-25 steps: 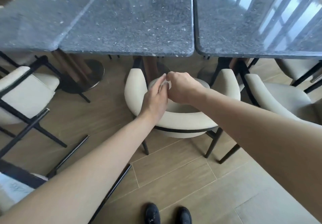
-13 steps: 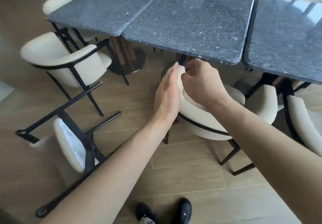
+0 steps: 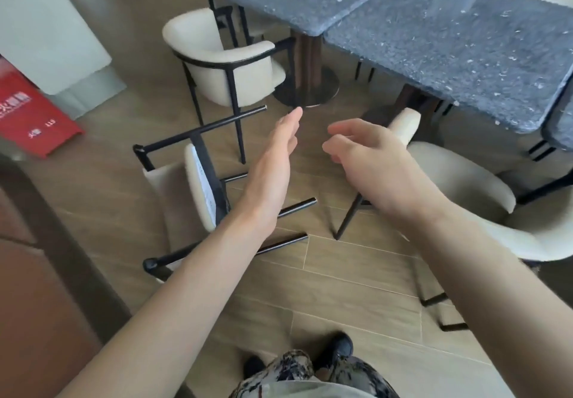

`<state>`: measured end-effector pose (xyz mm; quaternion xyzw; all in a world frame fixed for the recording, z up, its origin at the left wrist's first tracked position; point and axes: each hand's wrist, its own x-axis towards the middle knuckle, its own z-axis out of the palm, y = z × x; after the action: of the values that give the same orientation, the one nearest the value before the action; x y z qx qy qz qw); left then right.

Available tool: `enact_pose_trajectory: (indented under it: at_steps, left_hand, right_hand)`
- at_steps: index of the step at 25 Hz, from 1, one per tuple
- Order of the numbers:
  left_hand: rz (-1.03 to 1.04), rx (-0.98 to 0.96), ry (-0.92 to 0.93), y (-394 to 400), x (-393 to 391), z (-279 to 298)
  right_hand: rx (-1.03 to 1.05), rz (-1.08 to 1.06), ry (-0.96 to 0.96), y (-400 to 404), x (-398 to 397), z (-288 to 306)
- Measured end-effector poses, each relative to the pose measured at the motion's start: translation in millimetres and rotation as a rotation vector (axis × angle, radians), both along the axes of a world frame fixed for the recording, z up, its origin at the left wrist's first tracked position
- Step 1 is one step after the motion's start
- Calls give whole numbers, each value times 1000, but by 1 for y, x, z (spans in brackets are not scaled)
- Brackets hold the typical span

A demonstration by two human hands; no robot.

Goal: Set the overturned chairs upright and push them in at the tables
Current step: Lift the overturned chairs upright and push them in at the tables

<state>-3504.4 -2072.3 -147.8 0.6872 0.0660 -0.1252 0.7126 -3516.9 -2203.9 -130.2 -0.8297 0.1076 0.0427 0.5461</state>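
While both hands' grip slack and empty: overturned chair (image 3: 198, 187) below left hand (image 3: 273, 168).

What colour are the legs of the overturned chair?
Black; the overturned chair shows them best in the head view.

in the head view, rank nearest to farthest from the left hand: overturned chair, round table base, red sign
1. overturned chair, lying on its side just left of and below the left hand.
2. round table base, beyond the fingertips.
3. red sign, far left on the floor.
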Motion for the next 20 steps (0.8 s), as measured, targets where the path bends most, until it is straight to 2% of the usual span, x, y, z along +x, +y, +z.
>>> enact_pose_trajectory:
  at_steps: [12, 20]
  left_hand:
    - [147, 74, 89, 221, -57, -18]
    - [206, 92, 93, 304, -62, -22]
  right_hand:
    - [182, 189, 73, 201, -47, -22]
    - [243, 224, 88, 282, -47, -37]
